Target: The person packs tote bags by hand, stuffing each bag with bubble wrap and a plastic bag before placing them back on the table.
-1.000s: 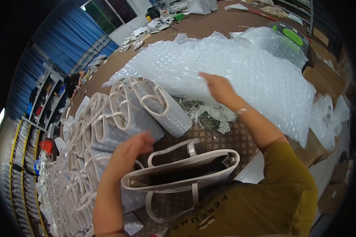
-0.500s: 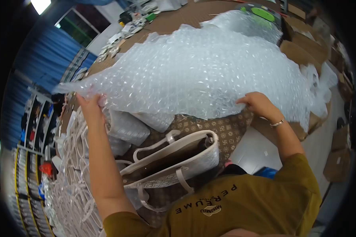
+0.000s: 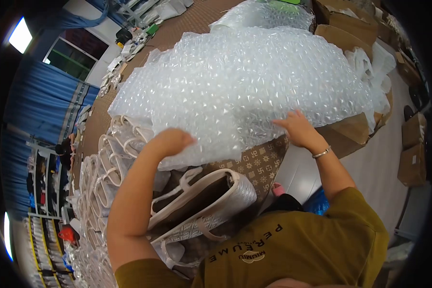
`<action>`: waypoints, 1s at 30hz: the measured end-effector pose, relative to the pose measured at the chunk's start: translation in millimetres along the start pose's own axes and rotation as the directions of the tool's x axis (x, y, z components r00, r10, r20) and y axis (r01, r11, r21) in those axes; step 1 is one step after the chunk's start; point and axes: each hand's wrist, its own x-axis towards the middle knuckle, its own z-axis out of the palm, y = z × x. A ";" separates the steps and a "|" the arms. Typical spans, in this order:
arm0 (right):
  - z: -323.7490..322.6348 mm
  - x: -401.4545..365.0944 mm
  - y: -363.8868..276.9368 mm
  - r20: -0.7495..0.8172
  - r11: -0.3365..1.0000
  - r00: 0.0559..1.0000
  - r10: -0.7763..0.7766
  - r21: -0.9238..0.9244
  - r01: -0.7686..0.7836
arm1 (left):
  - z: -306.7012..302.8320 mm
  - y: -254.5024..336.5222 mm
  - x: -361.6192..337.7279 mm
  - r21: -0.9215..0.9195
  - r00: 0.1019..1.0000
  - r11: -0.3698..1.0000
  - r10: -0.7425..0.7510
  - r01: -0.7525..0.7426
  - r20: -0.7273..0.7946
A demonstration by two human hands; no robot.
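A large sheet of clear bubble wrap [image 3: 254, 81] lies spread over the table in front of me. Over its near left part hovers my left hand [image 3: 173, 142], its fingers curled and smeared by motion; whether it grips the sheet cannot be made out. At the sheet's near right edge is my right hand [image 3: 300, 129], fingers apart and pointing onto the wrap, holding nothing. Close to my body stands a pale, textured handbag [image 3: 211, 211] with its top open and its handles flopped to the sides.
Many similar pale bags [image 3: 93, 192] are packed together along the left. A roll of bubble wrap [image 3: 264, 17] lies at the back. Cardboard boxes [image 3: 345, 29] stand at the back right, more boxes [image 3: 412, 158] on the floor. Stocked shelves [image 3: 45, 240] are at far left.
My left hand has let go of the sheet's left corner and moved right and closer to me. The lifted left side of the wrap has settled lower. My right hand's fingers have spread.
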 end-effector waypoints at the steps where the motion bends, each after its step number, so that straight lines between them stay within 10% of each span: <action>1: -7.1 -3.5 -5.6 0.000 1.000 1.000 0.000 0.010 0.000 | -1.9 -8.9 5.4 0.005 1.000 1.000 -0.006 0.006 0.006; 2: -22.3 -7.2 -17.7 -0.040 0.994 0.998 -0.043 0.097 0.047 | -3.2 -18.0 9.8 -0.004 0.896 0.999 -0.045 0.048 -0.441; 3: -36.0 -8.0 -30.0 -0.080 0.979 0.994 -0.080 0.183 0.093 | -2.2 -27.1 14.5 -0.028 0.605 0.997 -0.070 0.078 -0.793; 6: -54.4 24.2 -70.8 -0.218 0.873 0.974 -0.066 0.459 0.162 | -8.1 -58.3 42.6 -0.387 0.444 0.900 -0.435 0.199 -0.783; 11: 19.5 115.7 -106.6 -0.011 0.657 0.999 0.049 0.754 -0.024 | -1.1 -102.5 60.9 -0.482 0.633 0.864 -0.457 0.147 -0.625; 13: 33.3 135.1 -105.8 -0.019 0.621 0.998 0.068 0.784 -0.028 | -24.5 -66.0 25.2 -0.791 0.625 0.611 -0.607 -0.028 -0.491; 18: 54.6 172.5 -122.3 -0.124 0.558 0.992 -0.022 0.822 0.115 | -68.7 -5.2 -29.6 -0.833 0.736 0.369 -0.404 -0.412 -0.543; 21: 53.8 193.3 -142.8 -0.228 0.436 0.970 -0.082 0.867 0.241 | -74.6 58.2 -32.5 -0.677 0.617 0.483 -0.307 -0.555 -0.725; 25: 71.0 206.3 -153.5 -0.354 0.259 0.935 0.014 0.904 0.339 | -93.2 74.0 19.6 -0.289 0.408 0.917 -0.160 -0.276 -0.899; 30: -22.5 15.5 -42.2 0.086 0.048 0.995 -0.045 0.995 -0.083 | -96.5 114.1 63.3 -0.134 0.372 0.960 -0.034 -0.246 -0.928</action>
